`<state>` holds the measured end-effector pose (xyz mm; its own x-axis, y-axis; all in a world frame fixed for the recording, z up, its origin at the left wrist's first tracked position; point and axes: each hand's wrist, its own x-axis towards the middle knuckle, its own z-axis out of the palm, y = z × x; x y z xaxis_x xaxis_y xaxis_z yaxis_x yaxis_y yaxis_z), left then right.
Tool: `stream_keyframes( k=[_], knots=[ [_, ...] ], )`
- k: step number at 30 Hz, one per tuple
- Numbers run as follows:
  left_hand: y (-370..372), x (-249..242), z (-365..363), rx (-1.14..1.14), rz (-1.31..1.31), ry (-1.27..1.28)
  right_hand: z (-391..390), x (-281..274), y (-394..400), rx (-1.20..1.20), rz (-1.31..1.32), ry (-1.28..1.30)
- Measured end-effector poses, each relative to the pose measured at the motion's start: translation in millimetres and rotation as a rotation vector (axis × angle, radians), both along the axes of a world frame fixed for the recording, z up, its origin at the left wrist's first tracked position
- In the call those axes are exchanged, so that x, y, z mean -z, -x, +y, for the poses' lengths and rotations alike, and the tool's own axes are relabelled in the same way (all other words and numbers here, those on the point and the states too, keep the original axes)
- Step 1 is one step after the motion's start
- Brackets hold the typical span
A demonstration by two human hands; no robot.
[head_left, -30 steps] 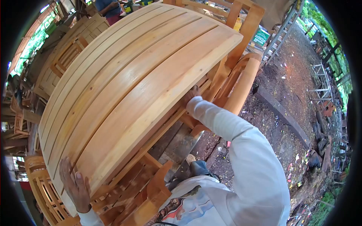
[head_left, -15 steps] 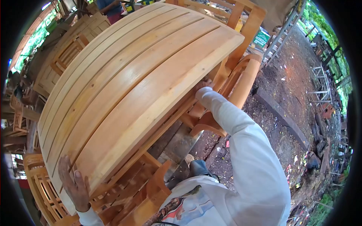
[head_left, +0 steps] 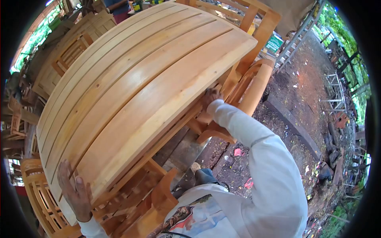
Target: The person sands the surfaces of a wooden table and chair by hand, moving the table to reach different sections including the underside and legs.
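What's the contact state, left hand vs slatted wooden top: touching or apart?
Touching. The head view shows the left hand laid on the slatted wooden top by its near left corner, fingers over the slats, no gap visible.

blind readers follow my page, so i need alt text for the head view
A person's left hand rests on a large slatted wooden tabletop; the right hand is at its near edge. Wooden furniture stands close by.

Daylight reached you from both open sides, moderately bright. Soft glare lay on the slatted panel [head_left: 142, 73], shade beneath it. Greenery [head_left: 37, 43] ran overexposed. You got fisheye bowing, black vignette round the rim, soft background clutter [head_left: 18, 119].
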<state>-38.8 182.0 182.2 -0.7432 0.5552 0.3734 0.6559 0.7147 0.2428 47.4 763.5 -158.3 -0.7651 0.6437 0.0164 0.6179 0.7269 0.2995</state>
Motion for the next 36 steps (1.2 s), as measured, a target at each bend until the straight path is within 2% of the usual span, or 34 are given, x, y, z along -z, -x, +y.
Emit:
stream_keyframes(
  k=[1, 2, 4, 6, 9, 10, 12, 14, 17, 18, 19, 21, 22, 24, 25, 28, 31, 32, 33, 34, 36],
  knots=[
    [0.3, 0.6, 0.5, 0.000, -0.009, -0.011, 11.1, -6.8, 0.6, 0.033, -0.036, -0.021],
    [1.3, -0.9, 0.2, -0.005, -0.008, -0.023, 25.9, -42.4, 10.4, 0.194, -0.056, 0.286],
    [0.2, -4.4, -1.2, -0.010, 0.022, 0.013, 33.7, -33.4, 34.2, 0.331, -0.211, 0.297],
    [2.0, -4.7, 0.6, 0.004, 0.029, 0.020, 44.3, 53.4, 28.6, 0.322, 0.176, 0.199],
    [1.8, -1.7, -0.4, 0.014, 0.005, -0.008, 6.1, -29.0, 0.8, 0.180, 0.020, 0.317],
    [2.9, 0.7, -1.3, 0.013, -0.007, -0.027, 23.3, -28.6, 10.2, 0.327, 0.093, 0.394],
    [3.9, -1.1, -3.3, 0.010, -0.015, -0.058, 54.8, -7.2, 27.9, 0.431, 0.014, 0.389],
    [1.2, -0.9, -0.8, 0.009, -0.042, -0.085, 60.1, 15.7, 27.8, 0.466, 0.117, 0.464],
    [1.1, -5.2, 2.6, 0.027, 0.063, 0.016, -2.7, -0.7, 17.2, 0.239, -0.039, 0.319],
    [1.5, -3.1, 1.5, 0.025, 0.067, 0.007, -28.6, 7.4, 9.0, 0.154, 0.047, 0.267],
    [3.0, -1.6, 0.3, 0.026, 0.073, -0.001, -49.2, 12.2, 1.8, 0.119, 0.029, 0.310],
    [3.6, -0.7, -2.0, 0.032, 0.096, 0.000, -110.1, -25.7, -6.2, 0.056, 0.003, 0.394],
    [3.3, -1.7, -1.3, 0.038, 0.114, 0.009, -125.6, -1.3, -10.8, 0.020, 0.148, 0.467],
    [2.8, -2.4, -1.8, 0.053, 0.142, 0.016, -168.3, 11.0, -15.6, -0.101, 0.128, 0.379],
    [2.7, -1.8, -1.9, 0.056, 0.154, 0.012, -196.6, -9.2, -13.1, -0.187, -0.037, 0.212],
    [3.7, -1.3, -4.3, 0.069, 0.161, 0.021, -250.8, -23.9, -29.8, -0.548, 0.094, 0.279],
    [4.2, 0.1, -8.1, 0.087, 0.152, -0.004, -231.8, -50.8, -24.7, -0.385, -0.100, 0.347],
    [3.8, 0.4, -10.5, 0.088, 0.149, -0.021, -205.5, -67.3, -19.5, -0.191, -0.141, 0.460],
    [3.2, 0.1, -11.8, 0.090, 0.164, -0.017, -159.7, 33.9, -24.2, -0.246, 0.140, -0.067],
    [2.9, 0.0, -10.6, 0.090, 0.179, -0.017, -161.1, -41.7, -26.6, -0.082, 0.176, 0.182],
    [3.4, 0.3, -8.4, 0.090, 0.191, -0.014, -167.5, -33.6, -15.8, -0.113, 0.032, 0.257]
  ],
)
